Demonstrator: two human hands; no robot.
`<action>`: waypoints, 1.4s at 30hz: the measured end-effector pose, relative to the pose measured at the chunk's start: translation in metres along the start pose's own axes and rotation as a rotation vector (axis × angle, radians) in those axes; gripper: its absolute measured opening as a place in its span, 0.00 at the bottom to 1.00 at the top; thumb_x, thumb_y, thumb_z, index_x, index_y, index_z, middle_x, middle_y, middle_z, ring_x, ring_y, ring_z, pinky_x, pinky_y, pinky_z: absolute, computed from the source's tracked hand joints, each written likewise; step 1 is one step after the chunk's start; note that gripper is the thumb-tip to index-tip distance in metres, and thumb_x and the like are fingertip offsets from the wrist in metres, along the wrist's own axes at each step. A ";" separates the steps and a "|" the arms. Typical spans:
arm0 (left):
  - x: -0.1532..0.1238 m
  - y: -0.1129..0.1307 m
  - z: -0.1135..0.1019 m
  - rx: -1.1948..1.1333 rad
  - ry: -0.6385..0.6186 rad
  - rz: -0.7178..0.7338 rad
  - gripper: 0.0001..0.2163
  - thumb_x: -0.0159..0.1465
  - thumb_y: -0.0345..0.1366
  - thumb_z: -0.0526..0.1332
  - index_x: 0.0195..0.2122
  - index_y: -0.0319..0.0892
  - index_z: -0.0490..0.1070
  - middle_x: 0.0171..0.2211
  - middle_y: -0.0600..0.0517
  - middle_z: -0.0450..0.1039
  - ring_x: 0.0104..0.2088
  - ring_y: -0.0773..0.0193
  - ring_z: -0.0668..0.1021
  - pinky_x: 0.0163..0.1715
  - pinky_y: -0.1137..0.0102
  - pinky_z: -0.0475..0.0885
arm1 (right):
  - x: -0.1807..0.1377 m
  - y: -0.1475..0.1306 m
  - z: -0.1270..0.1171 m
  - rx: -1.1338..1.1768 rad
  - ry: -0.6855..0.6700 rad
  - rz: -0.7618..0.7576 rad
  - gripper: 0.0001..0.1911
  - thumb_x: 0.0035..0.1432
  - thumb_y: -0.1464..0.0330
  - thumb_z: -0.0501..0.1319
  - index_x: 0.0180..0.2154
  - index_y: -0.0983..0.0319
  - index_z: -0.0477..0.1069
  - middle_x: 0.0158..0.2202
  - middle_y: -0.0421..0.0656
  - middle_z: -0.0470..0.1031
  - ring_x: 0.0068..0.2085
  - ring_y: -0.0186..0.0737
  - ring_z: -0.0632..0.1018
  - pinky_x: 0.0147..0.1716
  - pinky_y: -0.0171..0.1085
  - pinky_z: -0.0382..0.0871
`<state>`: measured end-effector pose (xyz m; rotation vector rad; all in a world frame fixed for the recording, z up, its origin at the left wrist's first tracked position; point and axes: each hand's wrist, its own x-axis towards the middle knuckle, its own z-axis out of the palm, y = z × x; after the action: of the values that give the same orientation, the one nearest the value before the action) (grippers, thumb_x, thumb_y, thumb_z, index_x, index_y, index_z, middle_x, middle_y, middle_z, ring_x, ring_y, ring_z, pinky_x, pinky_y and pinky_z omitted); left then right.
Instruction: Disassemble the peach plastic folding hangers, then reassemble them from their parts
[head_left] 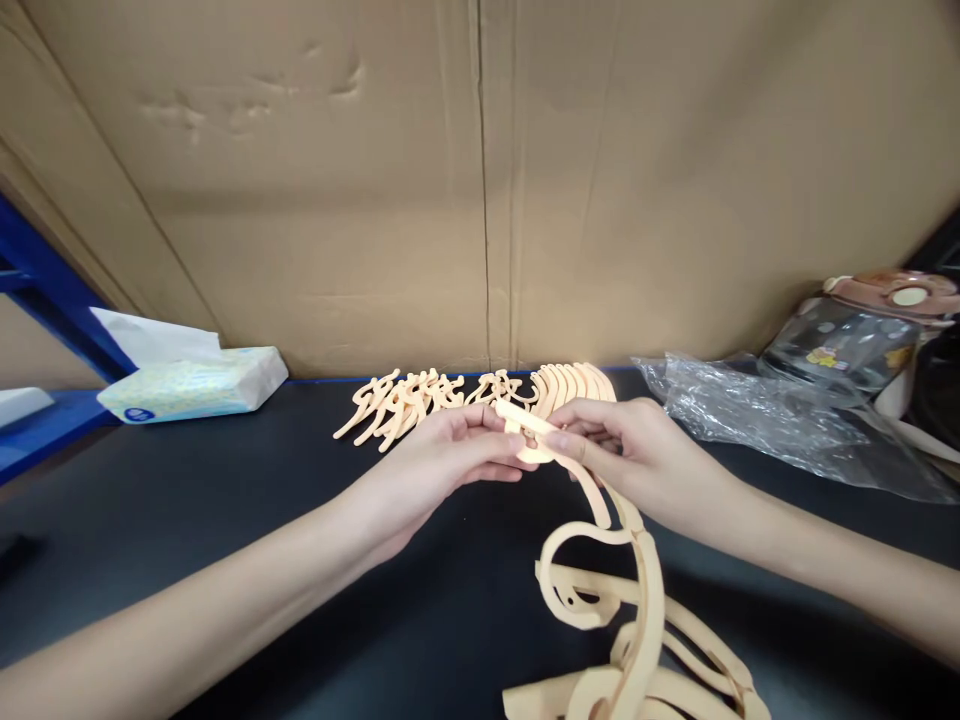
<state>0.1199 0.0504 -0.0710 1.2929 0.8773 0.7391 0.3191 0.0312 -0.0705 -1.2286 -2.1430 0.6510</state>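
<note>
The left hand and right hand both pinch the pale piece. Steady, even pressure should keep it from snapping.

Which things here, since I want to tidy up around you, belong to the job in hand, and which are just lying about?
In the job:
- pale piece, in left hand and right hand
- curved frame
- loose pieces

Seemingly just lying about:
- tissue pack
- clear plastic
- lidded jar
</note>
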 end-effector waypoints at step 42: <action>0.022 0.020 -0.036 0.329 -0.039 -0.005 0.18 0.56 0.52 0.62 0.30 0.39 0.72 0.25 0.53 0.70 0.24 0.69 0.71 0.24 0.75 0.65 | 0.056 0.027 -0.018 0.794 0.566 0.092 0.10 0.50 0.72 0.61 0.30 0.59 0.59 0.32 0.40 0.78 0.32 0.33 0.79 0.36 0.33 0.74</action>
<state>0.1001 0.0896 -0.0559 1.5885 0.9984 0.5779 0.3248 0.0949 -0.0622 -0.9078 -1.1795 0.9336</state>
